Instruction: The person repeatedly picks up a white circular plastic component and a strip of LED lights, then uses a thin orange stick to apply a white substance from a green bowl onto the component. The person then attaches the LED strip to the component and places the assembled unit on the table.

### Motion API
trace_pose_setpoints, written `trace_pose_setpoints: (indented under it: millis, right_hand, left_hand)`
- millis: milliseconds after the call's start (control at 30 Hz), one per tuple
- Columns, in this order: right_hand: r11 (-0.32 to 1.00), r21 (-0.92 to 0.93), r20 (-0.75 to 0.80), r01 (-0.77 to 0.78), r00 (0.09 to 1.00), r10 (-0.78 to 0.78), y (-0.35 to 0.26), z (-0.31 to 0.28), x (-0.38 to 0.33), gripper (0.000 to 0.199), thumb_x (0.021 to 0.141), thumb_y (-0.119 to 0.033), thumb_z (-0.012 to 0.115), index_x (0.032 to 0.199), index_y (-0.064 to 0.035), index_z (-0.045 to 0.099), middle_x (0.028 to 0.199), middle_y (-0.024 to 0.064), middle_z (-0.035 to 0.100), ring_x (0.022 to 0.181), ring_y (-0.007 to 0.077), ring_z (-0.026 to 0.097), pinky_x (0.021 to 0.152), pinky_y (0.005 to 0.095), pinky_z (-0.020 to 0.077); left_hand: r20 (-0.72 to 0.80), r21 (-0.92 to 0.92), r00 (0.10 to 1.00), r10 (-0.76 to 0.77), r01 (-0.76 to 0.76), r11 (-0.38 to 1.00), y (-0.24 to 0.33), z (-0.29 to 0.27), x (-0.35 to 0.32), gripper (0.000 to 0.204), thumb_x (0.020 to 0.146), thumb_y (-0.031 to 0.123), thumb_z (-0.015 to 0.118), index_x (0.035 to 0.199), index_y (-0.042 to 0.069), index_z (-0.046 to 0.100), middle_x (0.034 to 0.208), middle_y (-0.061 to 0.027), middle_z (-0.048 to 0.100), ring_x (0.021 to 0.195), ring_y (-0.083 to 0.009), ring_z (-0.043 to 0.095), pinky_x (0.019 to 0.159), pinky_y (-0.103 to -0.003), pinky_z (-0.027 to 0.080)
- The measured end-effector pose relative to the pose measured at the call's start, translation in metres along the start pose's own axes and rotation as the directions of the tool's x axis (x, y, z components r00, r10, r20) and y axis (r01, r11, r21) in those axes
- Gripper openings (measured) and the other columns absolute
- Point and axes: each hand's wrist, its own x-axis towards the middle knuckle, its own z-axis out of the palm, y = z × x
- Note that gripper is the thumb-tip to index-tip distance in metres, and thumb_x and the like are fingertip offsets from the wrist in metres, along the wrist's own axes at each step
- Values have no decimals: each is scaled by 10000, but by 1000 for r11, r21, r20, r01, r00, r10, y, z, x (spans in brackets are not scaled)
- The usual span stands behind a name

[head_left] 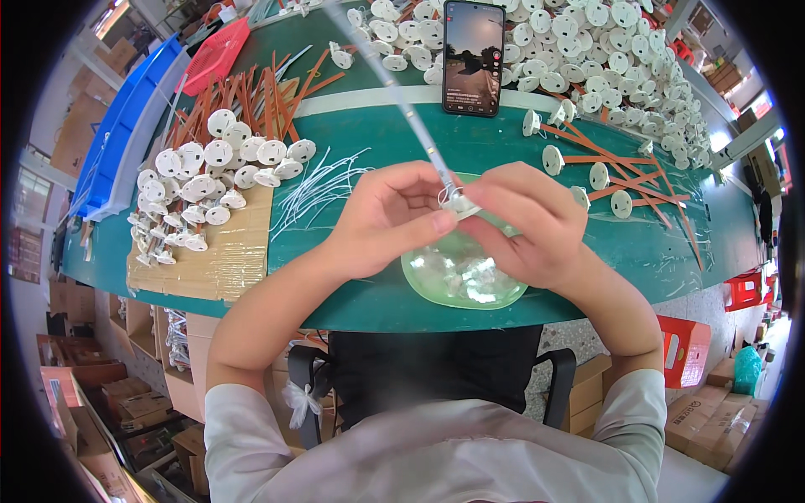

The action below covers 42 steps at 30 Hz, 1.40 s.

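Note:
Both hands meet over the near middle of the table, working on one piece. My left hand (379, 220) is closed, thumb and fingers pinching a small white cap (460, 206). From the cap a pale strip with small LEDs (412, 119) slants up and away to the upper left. My right hand (537, 220) is closed on the cap's right side with its fingertips. Thin wire shows at the joint of cap and strip; its detail is partly covered by fingers. Beneath the hands rests a translucent green bowl (417, 281) with shiny small contents I cannot make out.
White round caps on brown strips (220, 151) are heaped on cardboard (239, 272) at left, beside loose white wires (314, 189). More strips (612, 159) lie at right. A phone (472, 63) stands before a large pile of white caps (570, 38). A blue tray (126, 126) lines the left edge.

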Motion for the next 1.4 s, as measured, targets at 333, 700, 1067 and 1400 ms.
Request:
trace_pose_setpoints:
  millis: [333,700,1067,1400]
  right_hand:
    - [991,-89,31,97,995,-95,6,-8,10,359,660,-10,826,1010,-44,760,901,88,656,763,241,660,622,318,544]
    - [995,-66,39,80,996,-78,-4,-5,4,343,645,47,794,981,25,728,911,112,669,680,229,650,578,315,545]
    - [993,44,43,108,993,-110,1,-4,1,311,731,67,763,1037,45,709,956,148,685,709,260,666,572,322,533]
    - [999,44,80,10,997,-13,10,-6,0,330,727,18,761,1053,6,707,923,117,685,731,262,664,621,346,534]
  left_hand:
    - [11,-128,1000,16,-14,992,0,1,-2,557,912,18,678,1403,-13,419,1326,-196,607,1230,-268,610,1058,-424,477]
    - [-5,-96,997,-72,71,993,7,3,-2,610,802,124,845,1311,-53,560,1176,-171,680,1088,-249,685,958,-421,570]
    - [7,31,1000,-18,18,999,7,-4,0,650,769,174,878,1287,-73,574,1144,-178,701,1026,-266,714,909,-400,593]
    - [10,-51,997,-73,74,996,8,-3,3,641,853,186,792,1362,-64,494,1190,-198,673,1042,-320,713,898,-374,588]
